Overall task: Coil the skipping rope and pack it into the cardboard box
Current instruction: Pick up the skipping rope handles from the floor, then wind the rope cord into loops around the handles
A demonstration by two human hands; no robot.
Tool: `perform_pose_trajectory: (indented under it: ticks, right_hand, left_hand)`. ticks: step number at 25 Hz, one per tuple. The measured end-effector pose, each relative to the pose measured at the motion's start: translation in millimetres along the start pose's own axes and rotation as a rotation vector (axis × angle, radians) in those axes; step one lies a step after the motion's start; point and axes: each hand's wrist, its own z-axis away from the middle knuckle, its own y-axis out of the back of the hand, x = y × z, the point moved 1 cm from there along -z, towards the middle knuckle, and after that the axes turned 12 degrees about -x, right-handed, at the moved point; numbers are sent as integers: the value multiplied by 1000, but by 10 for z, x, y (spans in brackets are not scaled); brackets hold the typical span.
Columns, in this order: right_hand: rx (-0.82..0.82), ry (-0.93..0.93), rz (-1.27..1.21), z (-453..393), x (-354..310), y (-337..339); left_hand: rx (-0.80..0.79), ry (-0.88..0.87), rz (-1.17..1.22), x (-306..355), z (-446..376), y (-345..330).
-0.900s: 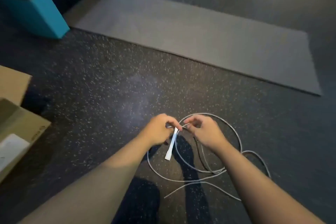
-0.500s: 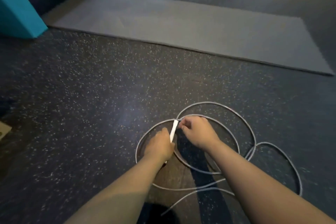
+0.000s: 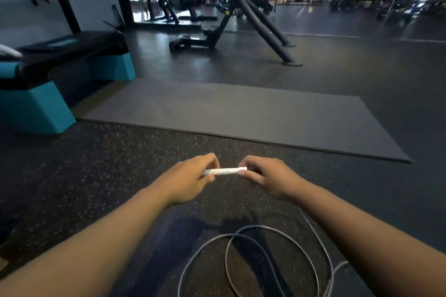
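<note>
A white skipping-rope handle (image 3: 226, 171) is held level above the speckled floor. My left hand (image 3: 190, 178) grips its left end, and my right hand (image 3: 268, 179) pinches its right end. The thin grey rope (image 3: 277, 248) lies in loose loops on the floor under my forearms, with one strand rising toward my right wrist. The cardboard box is out of view.
A grey exercise mat (image 3: 241, 116) lies on the floor beyond my hands. A teal and black step bench (image 3: 48, 79) stands at the left. Gym machines (image 3: 241, 7) fill the background.
Both hands lifted the handle off the floor and turned it level. The view tipped up, so the rope loops sit lower in frame and the gym appears. The box left the view.
</note>
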Motion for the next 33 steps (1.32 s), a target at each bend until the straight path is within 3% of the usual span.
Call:
perform_pose_trajectory:
  ticks: [6, 12, 17, 20, 25, 28, 30, 31, 33]
  right_hand:
    - [62, 241, -365, 195, -388, 473]
    - [151, 197, -562, 505, -284, 886]
    - [165, 103, -734, 673, -125, 757]
    - [144, 163, -842, 603, -295, 698]
    - [80, 176, -611, 516, -561, 599]
    - [108, 125, -528, 510, -561, 657]
    - [80, 87, -389, 522, -513, 807]
    - [54, 78, -321, 529, -499, 891]
    - [25, 76, -211, 539, -507, 1038]
  left_hand:
    - [71, -265, 191, 513, -64, 270]
    - [136, -345, 136, 774, -89, 651]
    - [324, -411, 1021, 980, -194, 985]
    - [474, -451, 1281, 1110, -221, 1007]
    - [695, -426, 1559, 1171, -204, 992]
    - [811, -261, 1319, 1003, -149, 967]
    - [944, -167, 801, 850, -28, 1002]
    - [962, -204, 467, 846, 38, 1048]
    - [768, -392, -143, 1041, 107, 1144]
